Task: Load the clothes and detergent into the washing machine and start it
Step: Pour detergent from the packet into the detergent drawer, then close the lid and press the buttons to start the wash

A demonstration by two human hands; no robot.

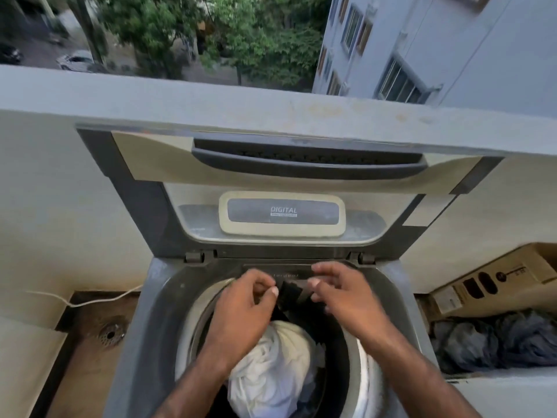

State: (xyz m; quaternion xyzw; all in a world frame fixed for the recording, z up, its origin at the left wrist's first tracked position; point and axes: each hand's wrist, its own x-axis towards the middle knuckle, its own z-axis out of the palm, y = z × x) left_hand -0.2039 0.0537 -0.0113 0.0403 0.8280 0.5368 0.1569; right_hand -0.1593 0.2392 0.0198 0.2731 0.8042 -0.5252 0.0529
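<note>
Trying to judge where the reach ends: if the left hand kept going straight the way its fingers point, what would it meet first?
Most likely the dark cloth hanging between the two hands; the left hand points at it, fingertips nearly touching. Behind it sits the rear rim of the washing machine. Depth is unclear.

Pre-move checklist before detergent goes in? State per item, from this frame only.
1. Lid open: ok, raised against the parapet.
2. Clothes in the drum: ok, a white garment and dark items lie inside.
3. Left hand and right hand at the rear rim: ok, both beside a small dark compartment.
4. What the hands hold: cannot tell, fingers are blurred.
5. Detergent at hand: not ok, no container visible.
6. All laundry loaded: cannot tell, a dark bundle lies right of the machine.
</note>
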